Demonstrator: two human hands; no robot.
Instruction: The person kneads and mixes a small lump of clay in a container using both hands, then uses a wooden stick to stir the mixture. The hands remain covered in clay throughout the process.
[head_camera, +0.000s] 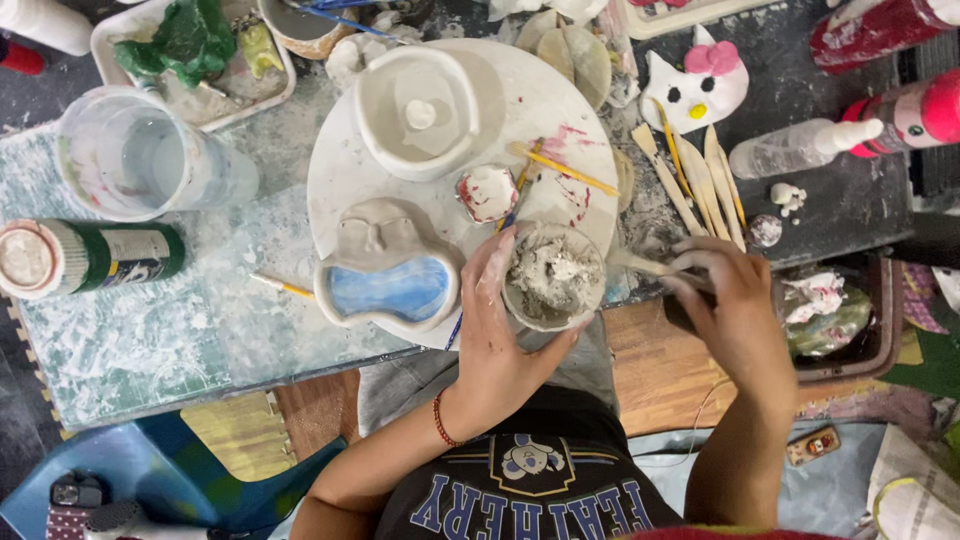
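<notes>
While my left hand (497, 318) curls around the small clay bowl (553, 277), fingers wrapped on its near side, my right hand (733, 300) is closed around a thin wooden tool (640, 265) whose tip points at the bowl's rim. The bowl sits at the near edge of the round white board (345, 170), so I think one hard push of the tool can slide it off toward my lap, or dent the soft wall. My wrist is just beside the face-shaped dish with blue glaze (388, 268); a careless turn may smear it. Farther left, a green bottle with a white label (95, 257) lies on its side near a clear plastic cup (140, 155), and it may roll. At the far right stand red and pink bottles (905, 110); their labels look blurred to me.
</notes>
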